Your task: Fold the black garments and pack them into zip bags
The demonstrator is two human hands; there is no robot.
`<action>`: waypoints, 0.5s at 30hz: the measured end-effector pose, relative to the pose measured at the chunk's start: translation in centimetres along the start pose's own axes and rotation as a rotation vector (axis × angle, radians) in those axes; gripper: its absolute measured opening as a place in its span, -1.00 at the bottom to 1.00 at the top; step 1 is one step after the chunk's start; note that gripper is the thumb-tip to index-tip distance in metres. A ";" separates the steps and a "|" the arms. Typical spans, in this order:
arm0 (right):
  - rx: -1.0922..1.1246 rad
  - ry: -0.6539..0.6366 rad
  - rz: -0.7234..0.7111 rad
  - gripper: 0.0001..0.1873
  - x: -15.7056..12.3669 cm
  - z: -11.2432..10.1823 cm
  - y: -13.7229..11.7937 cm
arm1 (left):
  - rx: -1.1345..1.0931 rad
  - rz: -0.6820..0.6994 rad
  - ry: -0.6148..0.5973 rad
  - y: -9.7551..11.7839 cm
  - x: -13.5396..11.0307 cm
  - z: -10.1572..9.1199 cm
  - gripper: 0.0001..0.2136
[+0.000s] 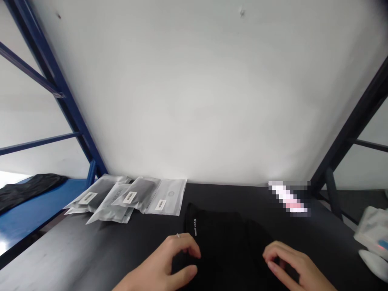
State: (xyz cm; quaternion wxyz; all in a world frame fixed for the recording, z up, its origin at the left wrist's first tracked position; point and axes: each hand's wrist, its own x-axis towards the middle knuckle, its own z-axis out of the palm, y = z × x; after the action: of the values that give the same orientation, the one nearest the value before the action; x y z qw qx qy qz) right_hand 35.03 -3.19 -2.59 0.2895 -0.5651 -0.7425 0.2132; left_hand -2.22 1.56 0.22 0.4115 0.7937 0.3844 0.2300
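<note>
Four translucent labelled packets (127,200) overlap on the tabletop (75,258), left of one flat black garment (221,238) with small white lettering. The left hand (172,258) and right hand (285,262) rest on it, fingers narrowly curled; whether either grips it, I cannot tell.

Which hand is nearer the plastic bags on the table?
Left. The left hand sits right of the plastic bags; the right hand sits farther off, beyond the black garment.

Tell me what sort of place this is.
Probably a clothes-packing bench in a stockroom: labelled plastic bags lie in a row on a black table, a black garment is spread out in front, and blue metal shelving stands alongside.
</note>
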 end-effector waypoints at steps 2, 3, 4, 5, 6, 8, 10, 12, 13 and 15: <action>-0.052 0.072 -0.042 -0.71 0.7 1.0 -0.2 | 0.035 0.012 -0.011 -0.3 1.0 1.6 -0.59; -0.085 0.087 -0.053 -0.71 0.9 1.4 -0.1 | 0.053 0.033 -0.033 -0.5 1.5 2.5 -0.50; -0.121 0.077 -0.058 -0.67 1.1 1.9 0.1 | 0.071 0.060 -0.056 -0.9 2.0 3.3 -0.41; -0.158 0.047 -0.053 -0.60 1.1 2.2 0.2 | 0.090 0.090 -0.072 -1.3 2.5 4.1 -0.34; -0.192 0.003 -0.038 -0.51 1.0 2.5 0.4 | 0.110 0.120 -0.079 -1.7 3.0 4.9 -0.30; -0.241 -0.096 -0.005 -0.28 0.8 3.0 0.4 | 0.144 0.165 -0.069 -2.8 3.7 6.0 -0.27; -0.264 -0.160 -0.001 -0.10 0.5 3.3 0.0 | 0.180 0.185 -0.063 -3.9 4.1 6.8 -0.25; -0.271 -0.172 -0.033 -0.03 0.3 3.4 -0.3 | 0.213 0.190 -0.075 -5.0 4.2 7.2 -0.21; -0.273 -0.162 -0.051 -0.02 0.2 3.4 -0.4 | 0.223 0.189 -0.080 -5.4 4.1 7.4 -0.18; -0.270 -0.149 -0.065 -0.01 0.1 3.5 -0.4 | 0.227 0.176 -0.072 -5.8 3.9 7.5 -0.14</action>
State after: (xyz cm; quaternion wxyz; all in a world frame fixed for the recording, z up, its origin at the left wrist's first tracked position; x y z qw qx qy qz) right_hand 32.40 -3.18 -4.93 0.1616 -0.5571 -0.8019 0.1431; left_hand 2.75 3.20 -8.56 0.3111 0.8736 0.3215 0.1917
